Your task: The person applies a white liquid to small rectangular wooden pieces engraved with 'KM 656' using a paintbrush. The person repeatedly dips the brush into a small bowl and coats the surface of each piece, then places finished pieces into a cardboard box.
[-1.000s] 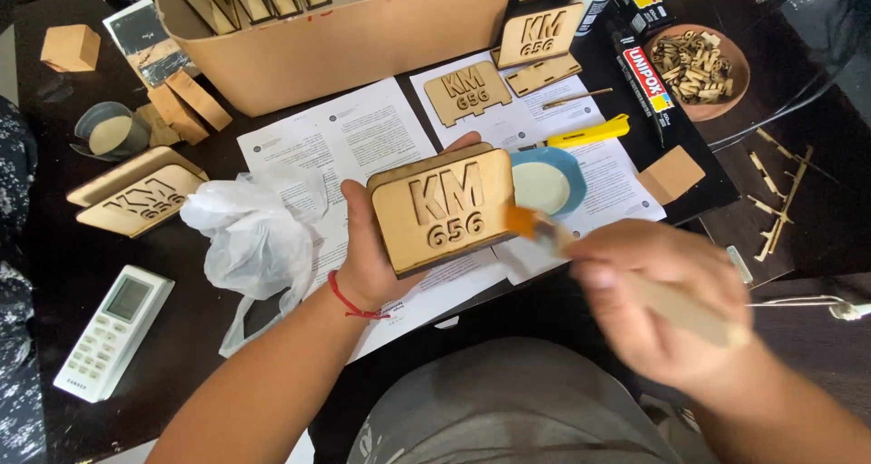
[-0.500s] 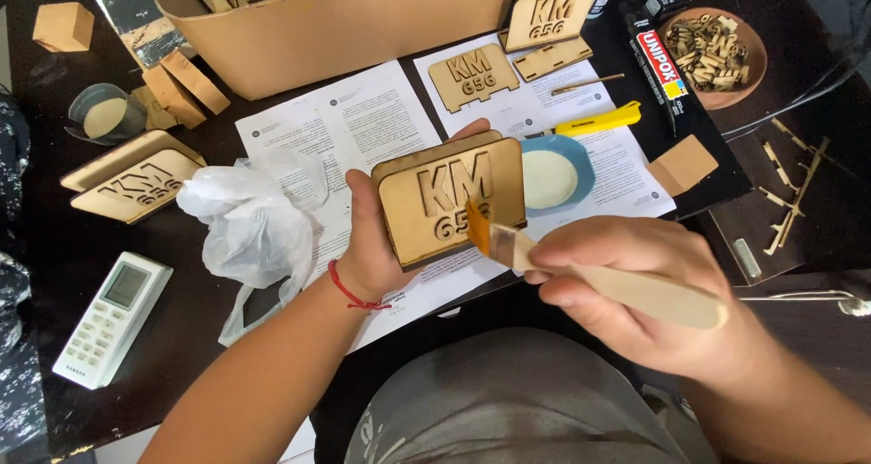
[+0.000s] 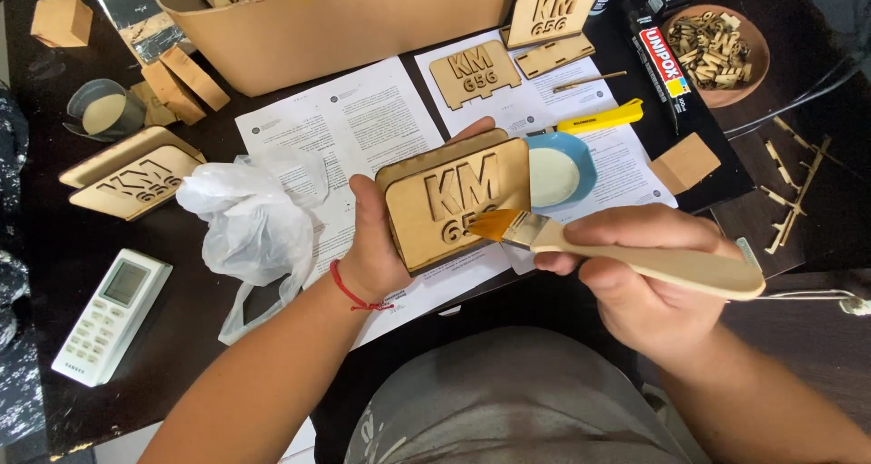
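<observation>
My left hand [image 3: 370, 246] grips a flat wooden box [image 3: 434, 212] with raised letters and digits on its face, held tilted above the table. My right hand [image 3: 640, 278] holds a flat paintbrush [image 3: 626, 255] by its pale wooden handle. The brush's orange bristles touch the lower right of the box face. A red string is tied round my left wrist. Just behind the box sits a small blue dish [image 3: 564, 172] of pale liquid.
Printed paper sheets [image 3: 349, 124] cover the dark table. A crumpled white plastic bag [image 3: 249, 219] lies left, a white remote control [image 3: 109, 314] lower left. A big cardboard box [image 3: 336, 19], more wooden plaques [image 3: 472, 72], a yellow cutter [image 3: 603, 117] and a brown bowl of wooden pieces [image 3: 717, 42] stand behind.
The brush has swept left and down across the box face, from its right edge to the lower digits. My left hand has kept hold of the box.
</observation>
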